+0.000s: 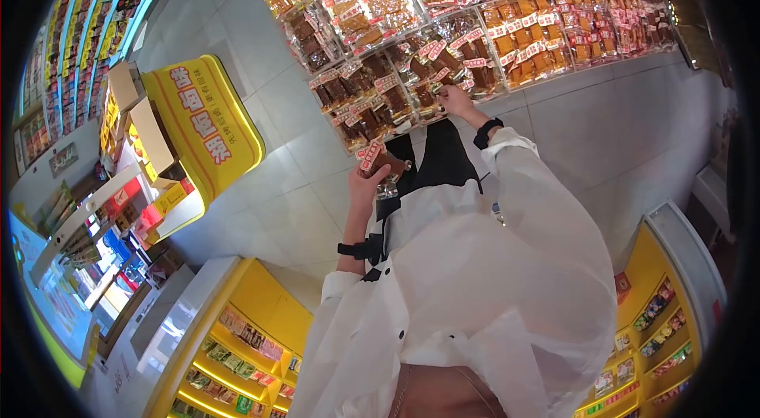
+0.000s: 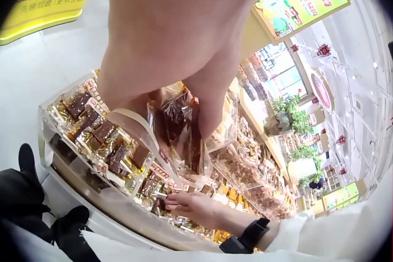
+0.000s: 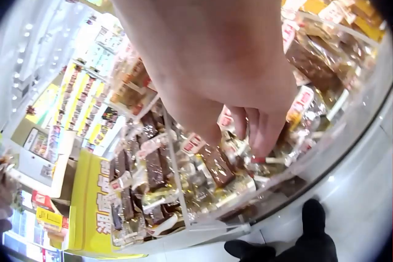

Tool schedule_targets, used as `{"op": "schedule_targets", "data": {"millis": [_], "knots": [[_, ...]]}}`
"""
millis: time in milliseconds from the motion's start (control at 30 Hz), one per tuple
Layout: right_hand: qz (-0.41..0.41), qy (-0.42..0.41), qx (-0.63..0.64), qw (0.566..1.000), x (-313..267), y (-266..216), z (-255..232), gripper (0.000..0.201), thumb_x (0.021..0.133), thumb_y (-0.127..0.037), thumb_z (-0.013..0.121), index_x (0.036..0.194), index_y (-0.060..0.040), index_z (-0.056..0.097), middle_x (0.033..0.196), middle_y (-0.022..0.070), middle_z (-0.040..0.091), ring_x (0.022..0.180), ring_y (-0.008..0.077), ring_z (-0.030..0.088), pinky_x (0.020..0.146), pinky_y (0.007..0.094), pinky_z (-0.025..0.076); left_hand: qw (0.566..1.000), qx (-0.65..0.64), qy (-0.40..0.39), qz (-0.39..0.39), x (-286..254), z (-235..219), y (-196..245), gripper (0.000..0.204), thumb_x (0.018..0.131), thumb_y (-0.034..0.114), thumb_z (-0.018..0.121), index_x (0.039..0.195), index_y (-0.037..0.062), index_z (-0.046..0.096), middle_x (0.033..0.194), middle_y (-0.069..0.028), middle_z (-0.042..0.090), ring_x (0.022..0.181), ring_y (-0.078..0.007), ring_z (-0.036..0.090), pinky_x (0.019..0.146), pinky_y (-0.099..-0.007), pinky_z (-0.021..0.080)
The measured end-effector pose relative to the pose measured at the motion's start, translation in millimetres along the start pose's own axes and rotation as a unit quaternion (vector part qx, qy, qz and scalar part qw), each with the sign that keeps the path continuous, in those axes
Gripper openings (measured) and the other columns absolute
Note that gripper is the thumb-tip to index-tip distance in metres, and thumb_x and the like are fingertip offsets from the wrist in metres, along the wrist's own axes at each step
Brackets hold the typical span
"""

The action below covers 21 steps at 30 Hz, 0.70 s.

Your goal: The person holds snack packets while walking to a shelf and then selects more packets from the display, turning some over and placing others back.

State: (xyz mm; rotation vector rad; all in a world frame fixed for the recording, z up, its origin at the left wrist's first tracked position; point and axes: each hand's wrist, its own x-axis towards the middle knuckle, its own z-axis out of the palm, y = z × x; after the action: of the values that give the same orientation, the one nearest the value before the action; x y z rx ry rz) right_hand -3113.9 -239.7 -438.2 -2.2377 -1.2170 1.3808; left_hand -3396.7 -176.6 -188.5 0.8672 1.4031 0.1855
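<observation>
My left hand (image 1: 366, 188) grips clear-wrapped brown snack packets (image 2: 178, 117) with red-and-white labels, held in front of the body, near the display's front corner. Thumb and fingers close round them from either side in the left wrist view. My right hand (image 1: 457, 101) reaches down into a bin of dark brown snack packets (image 3: 215, 167). Its fingers (image 3: 264, 136) are bent down among the wrappers, pinching at a snack packet near the bin's front wall. The back of the hand hides part of that packet.
A wide display (image 1: 499, 38) of clear-walled bins holds many wrapped snacks. Left of it stands a yellow sign counter (image 1: 210, 125) with cardboard boxes. Yellow shelves (image 1: 237, 355) stand behind on both sides. Grey tiled floor (image 1: 277, 93) surrounds the display.
</observation>
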Motion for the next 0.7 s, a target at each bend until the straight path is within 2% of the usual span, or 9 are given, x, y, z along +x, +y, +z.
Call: {"op": "schedule_targets", "data": {"millis": [100, 133, 200, 333, 400, 467, 500, 600, 700], "knots": [[0.046, 0.051, 0.160, 0.985, 16.8, 9.4, 29.1, 0.035, 0.086, -0.025, 0.067, 0.107, 0.0023, 0.064, 0.093, 0.0134, 0.071, 0.089, 0.0256, 0.068, 0.078, 0.0360, 0.053, 0.998, 0.050, -0.026, -0.020, -10.6, -2.2, 1.9, 0.040, 0.080, 0.008, 0.076, 0.116, 0.0013, 0.061, 0.102, -0.0038, 0.068, 0.087, -0.0091, 0.064, 0.076, -0.0255, 0.052], [0.045, 0.050, 0.164, 0.984, 20.0, 7.0, 35.3, 0.035, 0.086, -0.025, 0.067, 0.107, 0.0023, 0.064, 0.093, 0.0134, 0.071, 0.089, 0.0256, 0.068, 0.078, 0.0360, 0.053, 0.998, 0.054, -0.023, -0.021, -12.0, -2.7, 1.5, 0.040, 0.080, 0.008, 0.076, 0.116, 0.0013, 0.061, 0.102, -0.0038, 0.068, 0.087, -0.0091, 0.064, 0.076, -0.0255, 0.052], [0.121, 0.067, 0.148, 0.979, 23.4, -4.6, 45.2, 0.038, 0.086, -0.030, 0.067, 0.110, -0.0005, 0.065, 0.095, 0.0138, 0.071, 0.090, 0.0277, 0.068, 0.079, 0.0383, 0.053, 0.997, 0.064, -0.024, -0.018, -15.6, -3.2, -0.1, 0.041, 0.080, 0.008, 0.076, 0.117, 0.0013, 0.060, 0.104, -0.0037, 0.068, 0.089, -0.0096, 0.064, 0.079, -0.0256, 0.051], [0.203, 0.153, 0.116, 0.960, 13.7, -27.9, 43.9, 0.030, 0.086, -0.037, 0.066, 0.103, -0.0126, 0.071, 0.093, 0.0114, 0.072, 0.088, 0.0289, 0.069, 0.078, 0.0407, 0.053, 0.998, 0.046, -0.030, -0.022, -17.0, -4.0, -0.3, 0.042, 0.080, 0.007, 0.076, 0.118, 0.0013, 0.059, 0.106, -0.0037, 0.067, 0.092, -0.0102, 0.063, 0.083, -0.0259, 0.050], [0.199, 0.147, 0.116, 0.962, 13.6, -25.0, 43.2, 0.023, 0.086, -0.033, 0.065, 0.098, -0.0143, 0.072, 0.092, 0.0107, 0.072, 0.088, 0.0293, 0.068, 0.078, 0.0410, 0.054, 0.998, 0.046, -0.033, -0.023, -15.0, -3.5, -0.5, 0.042, 0.080, 0.007, 0.076, 0.118, 0.0012, 0.059, 0.106, -0.0037, 0.067, 0.092, -0.0102, 0.064, 0.083, -0.0260, 0.050], [0.117, 0.161, 0.180, 0.963, 17.3, -13.9, 50.9, 0.019, 0.085, -0.028, 0.065, 0.094, -0.0128, 0.072, 0.089, 0.0109, 0.071, 0.087, 0.0299, 0.068, 0.077, 0.0415, 0.054, 0.998, 0.044, -0.038, -0.023, -12.8, -1.2, -1.5, 0.042, 0.080, 0.007, 0.076, 0.119, 0.0010, 0.059, 0.106, -0.0038, 0.067, 0.092, -0.0103, 0.064, 0.083, -0.0260, 0.050], [0.119, 0.162, 0.180, 0.963, 15.6, -15.3, 46.8, 0.019, 0.085, -0.028, 0.065, 0.094, -0.0128, 0.072, 0.089, 0.0109, 0.071, 0.087, 0.0299, 0.068, 0.077, 0.0415, 0.054, 0.998, 0.048, -0.039, -0.022, -11.4, -0.3, -1.1, 0.042, 0.081, 0.006, 0.076, 0.119, 0.0010, 0.059, 0.106, -0.0038, 0.067, 0.092, -0.0104, 0.064, 0.083, -0.0260, 0.050], [0.136, 0.127, 0.138, 0.973, 9.2, -25.7, 30.8, 0.015, 0.084, -0.022, 0.064, 0.091, -0.0112, 0.070, 0.086, 0.0137, 0.071, 0.083, 0.0326, 0.068, 0.075, 0.0435, 0.054, 0.997, 0.051, -0.047, -0.023, -9.1, 2.6, -0.1, 0.041, 0.081, 0.006, 0.075, 0.118, 0.0009, 0.059, 0.106, -0.0038, 0.067, 0.091, -0.0103, 0.064, 0.081, -0.0259, 0.051], [0.067, 0.157, 0.049, 0.984, 10.2, -25.4, 33.8, 0.014, 0.084, -0.020, 0.063, 0.090, -0.0093, 0.069, 0.084, 0.0165, 0.070, 0.079, 0.0358, 0.067, 0.074, 0.0463, 0.054, 0.996, 0.070, -0.053, -0.031, -10.0, 6.8, 4.8, 0.039, 0.081, 0.007, 0.075, 0.116, 0.0010, 0.060, 0.105, -0.0041, 0.067, 0.089, -0.0098, 0.064, 0.080, -0.0256, 0.051]]}}
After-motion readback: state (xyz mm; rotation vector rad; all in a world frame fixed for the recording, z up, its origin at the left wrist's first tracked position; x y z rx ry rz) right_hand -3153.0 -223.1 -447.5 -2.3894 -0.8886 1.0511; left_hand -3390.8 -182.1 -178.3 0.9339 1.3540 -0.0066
